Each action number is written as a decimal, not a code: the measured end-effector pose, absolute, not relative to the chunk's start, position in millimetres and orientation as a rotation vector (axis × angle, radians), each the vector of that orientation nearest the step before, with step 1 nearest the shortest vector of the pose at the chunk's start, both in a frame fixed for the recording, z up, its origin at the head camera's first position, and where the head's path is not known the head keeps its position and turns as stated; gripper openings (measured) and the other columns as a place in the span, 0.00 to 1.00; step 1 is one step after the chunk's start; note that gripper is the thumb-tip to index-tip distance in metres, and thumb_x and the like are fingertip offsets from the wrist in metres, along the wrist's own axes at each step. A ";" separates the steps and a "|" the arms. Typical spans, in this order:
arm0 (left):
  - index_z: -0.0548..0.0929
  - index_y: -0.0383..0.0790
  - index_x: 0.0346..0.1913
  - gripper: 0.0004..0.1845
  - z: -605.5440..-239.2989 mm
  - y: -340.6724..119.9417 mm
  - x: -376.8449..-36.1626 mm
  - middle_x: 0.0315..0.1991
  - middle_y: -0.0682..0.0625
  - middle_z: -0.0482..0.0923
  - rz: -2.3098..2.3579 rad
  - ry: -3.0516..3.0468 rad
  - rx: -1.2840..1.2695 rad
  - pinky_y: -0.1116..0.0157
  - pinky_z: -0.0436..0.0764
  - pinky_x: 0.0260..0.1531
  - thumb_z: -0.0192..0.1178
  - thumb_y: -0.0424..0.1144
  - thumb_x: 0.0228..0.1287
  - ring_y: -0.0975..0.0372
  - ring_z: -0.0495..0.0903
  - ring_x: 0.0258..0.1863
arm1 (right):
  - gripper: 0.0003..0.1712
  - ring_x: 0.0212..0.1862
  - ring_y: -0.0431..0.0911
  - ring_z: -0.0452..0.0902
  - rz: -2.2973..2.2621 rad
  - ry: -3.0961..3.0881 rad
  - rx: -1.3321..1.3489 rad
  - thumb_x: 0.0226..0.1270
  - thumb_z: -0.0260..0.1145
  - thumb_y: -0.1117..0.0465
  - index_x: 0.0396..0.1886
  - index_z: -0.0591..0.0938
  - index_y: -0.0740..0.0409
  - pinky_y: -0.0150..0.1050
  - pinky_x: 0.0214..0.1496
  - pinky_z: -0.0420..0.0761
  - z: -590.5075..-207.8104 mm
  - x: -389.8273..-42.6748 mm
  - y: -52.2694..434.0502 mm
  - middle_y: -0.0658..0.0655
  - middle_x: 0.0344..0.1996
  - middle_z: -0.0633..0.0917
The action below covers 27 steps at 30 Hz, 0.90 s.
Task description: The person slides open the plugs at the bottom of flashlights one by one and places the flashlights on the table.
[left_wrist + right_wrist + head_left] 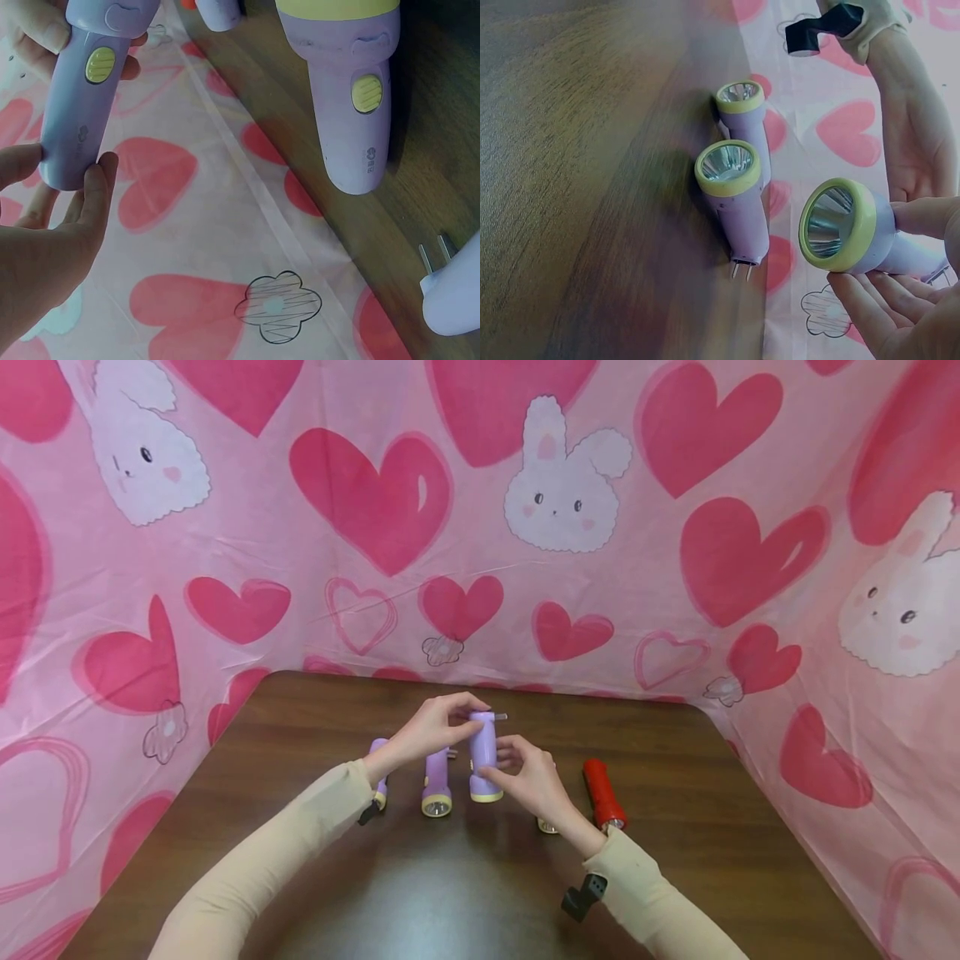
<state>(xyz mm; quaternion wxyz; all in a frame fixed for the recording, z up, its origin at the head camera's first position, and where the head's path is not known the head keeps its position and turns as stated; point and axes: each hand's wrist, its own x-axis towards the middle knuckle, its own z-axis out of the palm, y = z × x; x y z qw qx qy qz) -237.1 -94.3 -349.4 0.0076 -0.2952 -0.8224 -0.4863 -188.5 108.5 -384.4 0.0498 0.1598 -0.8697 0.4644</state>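
Both hands hold a purple flashlight [484,747] up over the table, its yellow-rimmed lens end lower and toward me. My left hand [435,727] pinches the tail end between thumb and fingers; a metal plug sticks out sideways there. Around the lens end, my right hand [534,781] has its thumb on one side and fingers on the other. In the left wrist view a yellow ribbed switch [100,65] shows on the barrel. The right wrist view looks into the shiny reflector [831,223] of the held flashlight.
On the brown table [450,893], a purple flashlight [437,777] with its plug out lies left of the held one. Another [380,797] is partly behind my left wrist. Right of my right hand lies a red flashlight [600,789]; a yellow-rimmed one [547,827] is mostly hidden.
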 end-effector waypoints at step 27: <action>0.83 0.36 0.56 0.16 -358.7 -91.5 -245.1 0.51 0.42 0.86 -1.467 -2.612 -0.896 0.56 0.84 0.52 0.63 0.36 0.67 0.53 0.87 0.50 | 0.22 0.45 0.54 0.88 1.576 -2.710 0.359 0.58 0.75 0.58 0.50 0.81 0.62 0.47 0.47 0.87 -384.8 -188.9 106.9 0.63 0.45 0.89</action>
